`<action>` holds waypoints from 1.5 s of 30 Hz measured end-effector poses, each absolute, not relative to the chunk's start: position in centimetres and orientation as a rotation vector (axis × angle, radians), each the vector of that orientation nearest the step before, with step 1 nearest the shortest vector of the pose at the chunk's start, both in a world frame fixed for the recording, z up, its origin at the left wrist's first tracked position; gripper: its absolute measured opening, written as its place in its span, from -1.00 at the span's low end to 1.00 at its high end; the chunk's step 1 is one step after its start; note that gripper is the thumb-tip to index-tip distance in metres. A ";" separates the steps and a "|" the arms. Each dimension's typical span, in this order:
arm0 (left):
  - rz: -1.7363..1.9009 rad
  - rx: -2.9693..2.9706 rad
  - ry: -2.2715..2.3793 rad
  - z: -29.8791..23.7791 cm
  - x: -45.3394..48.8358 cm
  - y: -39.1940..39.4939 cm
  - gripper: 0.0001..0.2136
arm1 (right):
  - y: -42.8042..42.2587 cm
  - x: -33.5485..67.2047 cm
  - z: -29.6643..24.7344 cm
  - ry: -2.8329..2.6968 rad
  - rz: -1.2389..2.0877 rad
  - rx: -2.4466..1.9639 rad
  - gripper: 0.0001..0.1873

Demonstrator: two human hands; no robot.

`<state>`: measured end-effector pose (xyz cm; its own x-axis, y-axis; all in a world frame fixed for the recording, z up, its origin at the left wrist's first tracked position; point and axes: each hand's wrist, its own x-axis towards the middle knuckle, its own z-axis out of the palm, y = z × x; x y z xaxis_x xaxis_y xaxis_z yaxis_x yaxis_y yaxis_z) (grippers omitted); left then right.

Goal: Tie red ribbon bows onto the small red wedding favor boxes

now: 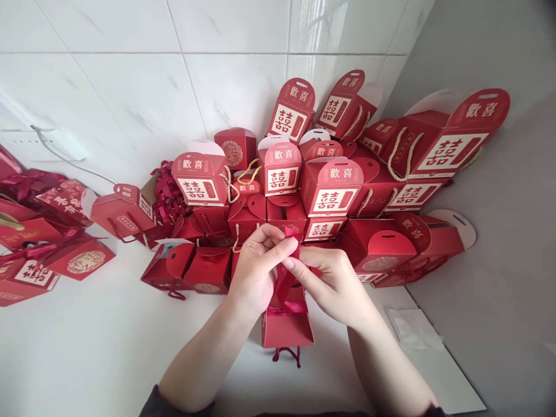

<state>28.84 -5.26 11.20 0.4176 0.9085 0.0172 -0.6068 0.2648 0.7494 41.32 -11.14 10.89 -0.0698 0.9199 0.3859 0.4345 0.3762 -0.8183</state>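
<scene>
A small red gift box [287, 325] stands on the white table [87, 353] just in front of me, with a dark red ribbon [284, 284] rising from its top. My left hand [256, 269] pinches the upper end of the ribbon between thumb and fingers. My right hand [332, 284] is closed on the same ribbon from the right, fingertips meeting the left hand's above the box. A short ribbon tail [286, 354] hangs below the box's front.
A heap of red gift boxes with rope handles [330, 185] fills the corner against the tiled wall. More red boxes [47, 243] lie at the left. Loose red ribbons [167, 194] sit behind them. A clear plastic sheet [412, 327] lies at the table's right edge.
</scene>
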 end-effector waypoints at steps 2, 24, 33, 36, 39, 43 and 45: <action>1.095 0.750 0.484 11.1 28.9 -5.2 -0.75 | -11.2 41.5 10.9 -1.687 0.620 -1.236 -0.55; 1.223 0.891 0.595 10.8 28.8 -5.3 -0.76 | -11.5 42.5 11.6 -1.662 0.626 -1.196 -0.82; 1.237 0.831 0.639 10.8 29.0 -5.0 -0.75 | -11.4 42.7 11.6 -1.680 0.595 -1.203 -0.81; 1.230 0.840 0.661 10.6 29.0 -4.6 -0.73 | -11.3 42.9 11.6 -1.660 0.597 -1.212 -0.83; 1.230 0.852 0.668 10.4 29.0 -4.4 -0.73 | -11.3 42.9 11.4 -1.626 0.601 -1.228 -0.82; 1.231 0.852 0.646 10.1 29.0 -4.4 -0.75 | -11.2 42.8 11.3 -1.616 0.601 -1.241 -0.81; 1.224 0.860 0.635 10.1 29.0 -4.4 -0.76 | -11.2 42.7 11.3 -1.616 0.600 -1.247 -0.81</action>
